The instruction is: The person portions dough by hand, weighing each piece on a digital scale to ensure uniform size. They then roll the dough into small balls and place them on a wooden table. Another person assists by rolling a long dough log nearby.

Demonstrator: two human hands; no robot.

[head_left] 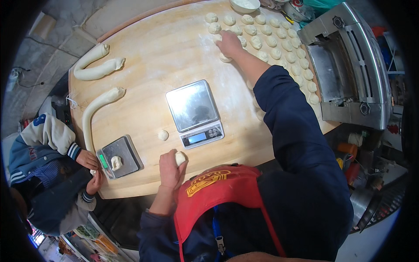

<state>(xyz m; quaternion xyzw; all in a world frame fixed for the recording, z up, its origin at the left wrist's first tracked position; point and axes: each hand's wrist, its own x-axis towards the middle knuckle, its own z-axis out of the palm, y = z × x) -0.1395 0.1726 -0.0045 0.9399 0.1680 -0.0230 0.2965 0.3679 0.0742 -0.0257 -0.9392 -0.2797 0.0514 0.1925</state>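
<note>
My left hand point(170, 168) holds a small dough ball point(180, 158) at the near edge of the wooden board point(147, 72). My right hand point(229, 44) reaches to the far right, its fingers at a dough ball point(217, 38) at the left side of the rows of dough balls point(271, 41); whether it grips that ball I cannot tell. Between my hands lies a digital kitchen scale point(193, 108) with a bare metal plate and a lit display. A single dough ball point(163, 135) rests left of this scale.
A co-worker's hands point(91, 167) hold the end of a long dough roll point(98, 101) beside a second scale point(126, 157) bearing a dough piece point(116, 163). A folded dough roll point(95, 67) lies behind. At the right stands a metal dough-rolling machine point(347, 65); a white bowl point(245, 5) is at the far edge.
</note>
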